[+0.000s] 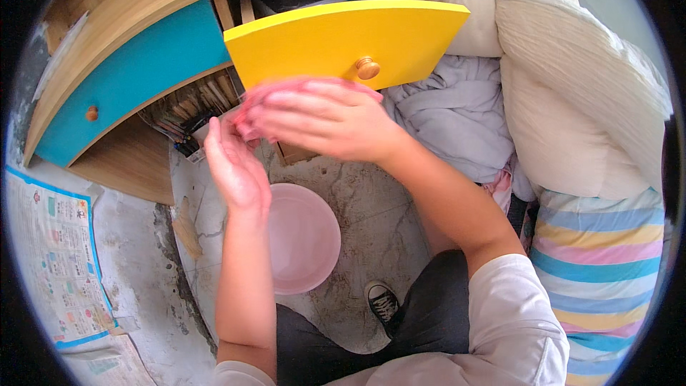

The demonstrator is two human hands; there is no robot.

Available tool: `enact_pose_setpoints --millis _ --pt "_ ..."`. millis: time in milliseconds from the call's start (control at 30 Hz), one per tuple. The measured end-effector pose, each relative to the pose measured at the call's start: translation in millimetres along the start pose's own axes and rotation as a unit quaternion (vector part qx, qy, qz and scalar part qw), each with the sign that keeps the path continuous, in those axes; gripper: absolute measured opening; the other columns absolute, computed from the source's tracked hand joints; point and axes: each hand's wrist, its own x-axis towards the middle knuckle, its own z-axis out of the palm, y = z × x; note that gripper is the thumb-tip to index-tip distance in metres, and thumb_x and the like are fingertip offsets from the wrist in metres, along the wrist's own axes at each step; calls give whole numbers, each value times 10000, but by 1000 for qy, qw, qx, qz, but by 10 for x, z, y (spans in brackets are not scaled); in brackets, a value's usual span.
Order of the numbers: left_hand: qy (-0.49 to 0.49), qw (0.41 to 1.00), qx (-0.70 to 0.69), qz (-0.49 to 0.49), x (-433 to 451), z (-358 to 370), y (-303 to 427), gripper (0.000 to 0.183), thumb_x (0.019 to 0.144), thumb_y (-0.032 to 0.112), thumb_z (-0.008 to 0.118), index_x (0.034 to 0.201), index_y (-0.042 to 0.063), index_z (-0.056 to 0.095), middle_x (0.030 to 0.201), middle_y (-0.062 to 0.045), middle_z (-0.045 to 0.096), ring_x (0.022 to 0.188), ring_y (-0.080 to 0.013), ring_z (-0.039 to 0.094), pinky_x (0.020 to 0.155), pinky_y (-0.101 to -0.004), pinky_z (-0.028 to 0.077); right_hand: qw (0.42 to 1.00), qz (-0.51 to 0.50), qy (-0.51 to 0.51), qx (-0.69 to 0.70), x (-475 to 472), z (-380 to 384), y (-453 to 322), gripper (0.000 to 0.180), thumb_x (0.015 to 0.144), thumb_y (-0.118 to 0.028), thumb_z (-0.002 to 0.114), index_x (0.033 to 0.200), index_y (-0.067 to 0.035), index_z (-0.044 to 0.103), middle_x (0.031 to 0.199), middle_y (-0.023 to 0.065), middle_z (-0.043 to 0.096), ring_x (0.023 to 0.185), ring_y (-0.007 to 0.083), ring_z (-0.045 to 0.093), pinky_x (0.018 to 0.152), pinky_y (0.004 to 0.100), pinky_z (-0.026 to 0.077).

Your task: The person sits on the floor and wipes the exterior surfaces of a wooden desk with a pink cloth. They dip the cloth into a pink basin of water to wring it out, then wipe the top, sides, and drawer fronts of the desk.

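Observation:
A pink cloth (247,127), blurred by motion, is bunched between my hands in front of the yellow drawer front (321,37). My right hand (327,120) lies over it with extended fingers, and some pink fabric shows above the knuckles. On the other side, my left hand (238,171) is turned palm inward with the thumb up; its fingers are partly hidden behind the cloth. Below the hands, a round pink plastic basin (305,241) stands on the floor, its left side covered by my left forearm.
The yellow drawer with its wooden knob (367,68) juts out; a blue drawer (134,86) beside it is closed. Books (201,99) and pens fill a shelf below. Grey fabric (455,112), cream bedding (579,102) and a striped cloth (600,257) are at right. Posters (59,257) hang left.

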Motion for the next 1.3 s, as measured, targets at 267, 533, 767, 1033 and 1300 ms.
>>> enact_pose_setpoints --millis 267,533,767,1033,1300 --pt "-24 998 51 -11 9 -64 7 539 1090 535 381 1177 103 692 1122 -9 656 1082 -165 523 946 -369 335 940 263 166 -140 424 156 -220 450 1037 -204 576 1465 -102 670 1578 94 626 1518 300 531 1298 473 317" --pt "-13 999 43 -27 16 -50 39 571 1108 541 370 1213 77 686 1160 -22 682 1096 -169 556 968 -352 367 932 304 190 -59 578 342 -402 608 877 16 650 1480 59 596 1627 282 503 1543 506 431 1269 633 331" --pt "7 1000 -10 -28 -14 68 56 539 1108 531 389 1104 98 709 1107 -15 700 1060 -152 564 925 -357 361 947 266 179 -25 425 536 -581 458 1013 -210 581 1451 -124 685 1603 49 600 1543 278 491 1301 507 324" --pt "-10 999 53 -9 14 -37 -12 547 1100 540 391 1191 92 691 1132 -4 655 1058 -157 518 919 -359 334 910 336 226 -85 662 229 -225 717 840 87 567 1553 99 493 1666 335 420 1583 557 326 1281 630 273" --pt "6 995 95 6 -50 91 -14 348 1088 452 612 1177 121 673 1122 31 640 1060 -122 519 930 -339 360 926 355 124 -38 -522 585 -749 576 1019 13 570 1570 124 446 1699 310 384 1604 535 294 1340 577 189"
